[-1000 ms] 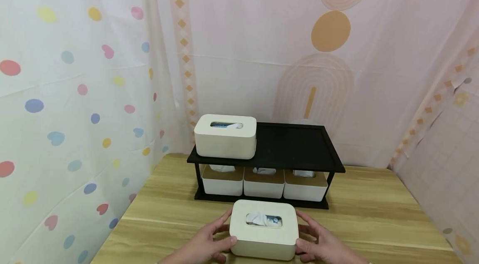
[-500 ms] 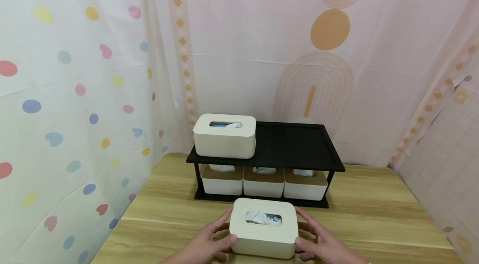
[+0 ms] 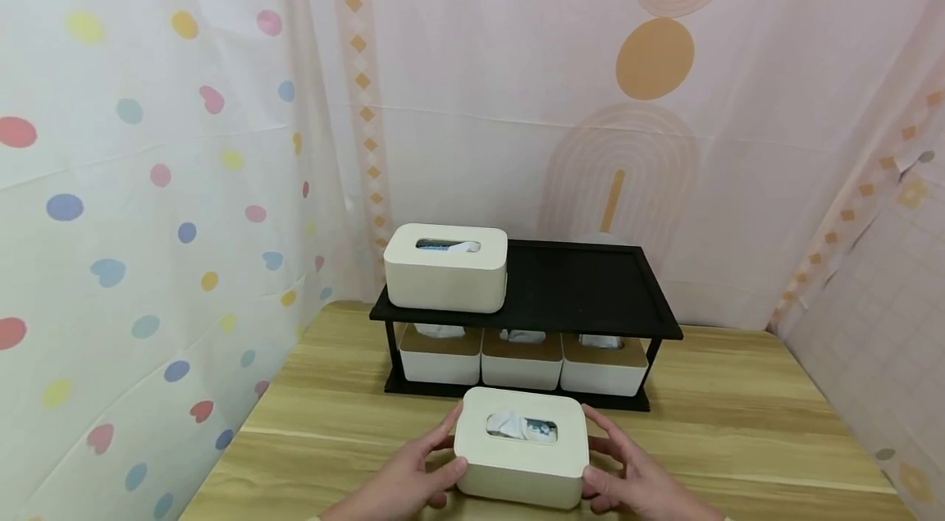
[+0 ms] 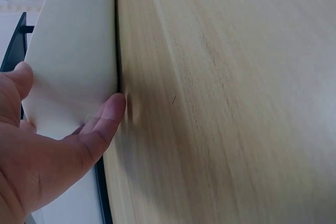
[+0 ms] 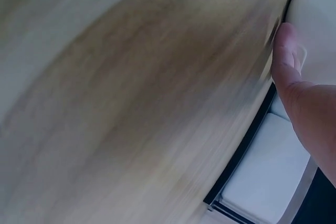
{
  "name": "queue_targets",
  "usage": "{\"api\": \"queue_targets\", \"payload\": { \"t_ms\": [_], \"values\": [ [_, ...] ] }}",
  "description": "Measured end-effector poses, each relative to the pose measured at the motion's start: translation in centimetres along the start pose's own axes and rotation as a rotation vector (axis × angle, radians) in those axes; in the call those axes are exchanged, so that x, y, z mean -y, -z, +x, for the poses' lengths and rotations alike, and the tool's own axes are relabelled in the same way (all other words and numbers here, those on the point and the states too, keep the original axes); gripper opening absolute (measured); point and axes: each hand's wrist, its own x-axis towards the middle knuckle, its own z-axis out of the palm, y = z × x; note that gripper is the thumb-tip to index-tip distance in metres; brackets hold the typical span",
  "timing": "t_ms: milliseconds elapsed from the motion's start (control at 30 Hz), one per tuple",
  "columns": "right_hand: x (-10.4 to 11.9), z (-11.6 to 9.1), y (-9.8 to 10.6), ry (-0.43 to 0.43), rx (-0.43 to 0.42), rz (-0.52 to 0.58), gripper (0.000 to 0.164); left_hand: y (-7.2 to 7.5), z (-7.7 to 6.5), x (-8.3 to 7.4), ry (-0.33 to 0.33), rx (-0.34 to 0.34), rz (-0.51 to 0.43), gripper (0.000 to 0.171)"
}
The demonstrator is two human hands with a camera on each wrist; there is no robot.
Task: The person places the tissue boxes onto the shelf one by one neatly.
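A cream tissue box (image 3: 522,482) with a white tissue in its oval slot is at the table's front, in the head view. My left hand (image 3: 406,476) holds its left end, thumb on the near corner and fingers round the side. At the right end, my right hand (image 3: 635,476) grips it in the same way. The left wrist view shows the box (image 4: 76,45) low over or on the wood, with the left hand (image 4: 58,150) on its end; I cannot tell whether it touches. In the right wrist view the right hand (image 5: 310,103) is against the box (image 5: 317,35).
Behind the held box stands a black two-tier shelf (image 3: 583,291). A second cream tissue box (image 3: 445,287) sits on its top left. Three white tissue boxes with brown lids, the middle one (image 3: 520,372) among them, fill the lower tier. Curtains surround the wooden table (image 3: 738,422).
The held tissue box and both hands have shifted very slightly upward in the head view, closer to the shelf. Both hands keep their hold.
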Motion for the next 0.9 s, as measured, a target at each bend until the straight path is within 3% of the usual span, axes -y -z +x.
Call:
{"api": "queue_targets", "payload": {
  "t_ms": [133, 400, 900],
  "values": [
    [-0.23, 0.31, 0.08, 0.001, -0.002, 0.015, 0.083, -0.2, 0.11, -0.33, 0.0, -0.031, 0.027, 0.084],
    [-0.24, 0.62, -0.03, 0.006, -0.023, -0.006, 0.081, -0.44, 0.64, -0.23, 0.013, -0.061, -0.026, 0.081],
    [-0.02, 0.54, 0.1, 0.026, -0.016, -0.013, 0.081, -0.2, 0.79, 0.17, -0.017, -0.024, -0.041, 0.084]
  ]
}}
